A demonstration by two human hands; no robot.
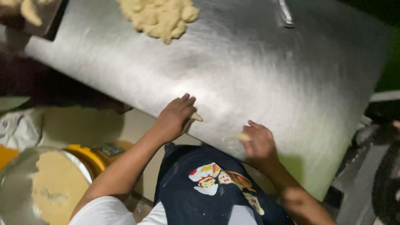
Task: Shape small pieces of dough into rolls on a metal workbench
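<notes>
My left hand (174,118) lies palm down on the near edge of the steel table (258,75), fingers together over a small piece of pale dough (196,117) that sticks out to its right. A little to the right, my right hand (260,143) presses on another small dough piece (241,136), and this hand is blurred. At the table's far side lies a big heap of dough pieces (160,16).
A metal utensil (286,13) lies at the table's far right. A large metal bowl (16,187) holding a flat round of dough stands low at my left, beside a yellow container (92,156). More dough (29,10) shows at the top left corner.
</notes>
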